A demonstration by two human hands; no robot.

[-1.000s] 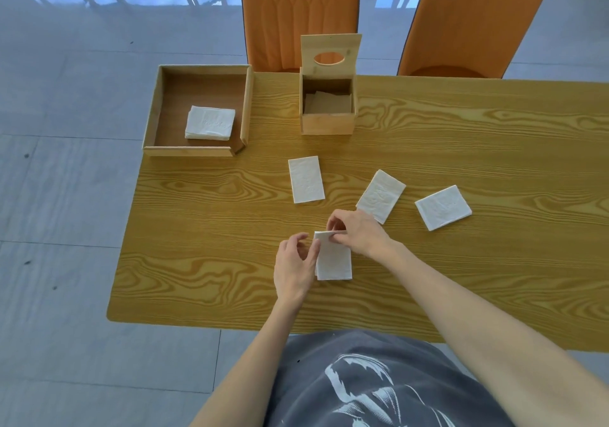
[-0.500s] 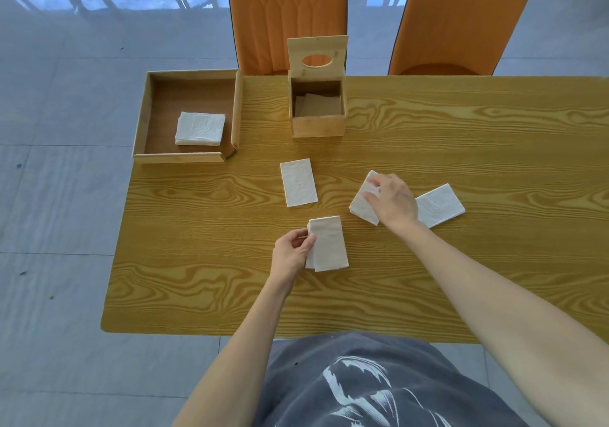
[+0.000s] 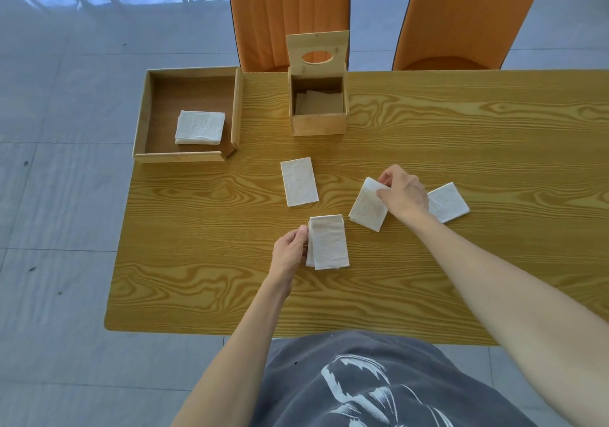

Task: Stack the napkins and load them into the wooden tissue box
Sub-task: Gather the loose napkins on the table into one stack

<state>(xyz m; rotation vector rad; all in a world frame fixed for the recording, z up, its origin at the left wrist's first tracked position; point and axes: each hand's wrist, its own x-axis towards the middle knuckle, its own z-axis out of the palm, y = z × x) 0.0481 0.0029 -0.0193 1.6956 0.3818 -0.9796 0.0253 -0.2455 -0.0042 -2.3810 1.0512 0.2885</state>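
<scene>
The left hand pinches the small stack near the table's front edge. The right hand pinches a tilted napkin mid-table. I think it goes on the stack next, edges lined up. The open tissue box waits at the back edge.

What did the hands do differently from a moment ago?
The right hand let go of the near stack, reached right and took hold of another napkin, lifting its far edge. The left hand stays on the stack's left edge. The other loose napkins, the tray and the open tissue box kept their places.
</scene>
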